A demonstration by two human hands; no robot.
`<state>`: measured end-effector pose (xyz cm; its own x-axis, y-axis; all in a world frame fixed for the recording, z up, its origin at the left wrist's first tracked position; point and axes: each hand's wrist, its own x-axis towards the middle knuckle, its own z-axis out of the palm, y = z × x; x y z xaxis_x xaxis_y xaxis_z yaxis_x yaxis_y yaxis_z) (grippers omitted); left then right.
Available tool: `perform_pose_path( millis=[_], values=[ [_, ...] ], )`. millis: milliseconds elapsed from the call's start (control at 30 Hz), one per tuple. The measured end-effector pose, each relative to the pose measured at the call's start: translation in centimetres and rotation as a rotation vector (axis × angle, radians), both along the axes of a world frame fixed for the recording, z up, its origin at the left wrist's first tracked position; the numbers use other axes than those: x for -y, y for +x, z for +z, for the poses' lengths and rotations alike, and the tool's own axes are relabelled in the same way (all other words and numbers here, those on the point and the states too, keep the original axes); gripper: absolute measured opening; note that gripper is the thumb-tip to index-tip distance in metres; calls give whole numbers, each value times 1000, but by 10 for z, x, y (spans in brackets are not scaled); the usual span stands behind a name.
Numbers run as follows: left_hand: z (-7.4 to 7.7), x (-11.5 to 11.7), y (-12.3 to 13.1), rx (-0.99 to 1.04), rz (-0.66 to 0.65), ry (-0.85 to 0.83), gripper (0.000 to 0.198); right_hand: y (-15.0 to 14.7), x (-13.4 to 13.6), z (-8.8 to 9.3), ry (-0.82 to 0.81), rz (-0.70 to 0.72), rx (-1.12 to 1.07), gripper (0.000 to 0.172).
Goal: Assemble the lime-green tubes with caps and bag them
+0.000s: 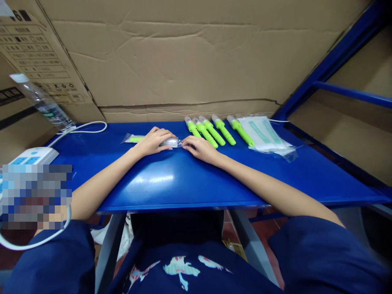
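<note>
My left hand [155,141] lies palm down on a clear plastic sleeve [171,142] with a green pen-like item [134,139] inside, fingers curled over it and pressing it to the blue table [183,179]. My right hand [199,148] pinches the sleeve's right end with its fingertips. Just beyond my right hand, several bright green pens [214,130] lie side by side in a row.
A stack of clear empty sleeves [265,134] lies right of the pens. A white power strip [29,156] with its cable and a plastic water bottle [43,102] are at the left. Cardboard [183,61] walls the back; a blue frame [337,53] runs along the right.
</note>
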<state>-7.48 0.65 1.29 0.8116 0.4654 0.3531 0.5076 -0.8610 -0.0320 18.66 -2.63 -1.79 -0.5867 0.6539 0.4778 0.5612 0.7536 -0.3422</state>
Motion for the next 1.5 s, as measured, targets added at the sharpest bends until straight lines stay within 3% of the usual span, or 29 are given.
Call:
perform_pose_path(
  millis=[200,467,700,933,1133,1300,1400,1500],
  values=[
    [0,6,7,-17,-45,-2,40,-6,12,6,36,-13,-26,21],
    [1,5,5,-14,-51,-51,38,-8,9,4,-181,94,-152,11],
    [2,3,1,35,-40,-105,33,2,-2,8,-370,38,-248,6],
    [-1,6,9,108,-109,-145,26,0,0,14,-338,41,-300,12],
    [-5,8,18,218,-186,-291,24,-10,-11,-3,-320,57,-426,12],
    [-9,12,20,455,-143,-367,53,-13,-19,-18,-354,52,-468,25],
    [-8,14,21,416,-134,-271,34,-13,-17,-17,-341,43,-442,20],
    [-7,14,22,384,-121,-219,26,-12,-10,-10,-215,21,-345,20]
  ],
)
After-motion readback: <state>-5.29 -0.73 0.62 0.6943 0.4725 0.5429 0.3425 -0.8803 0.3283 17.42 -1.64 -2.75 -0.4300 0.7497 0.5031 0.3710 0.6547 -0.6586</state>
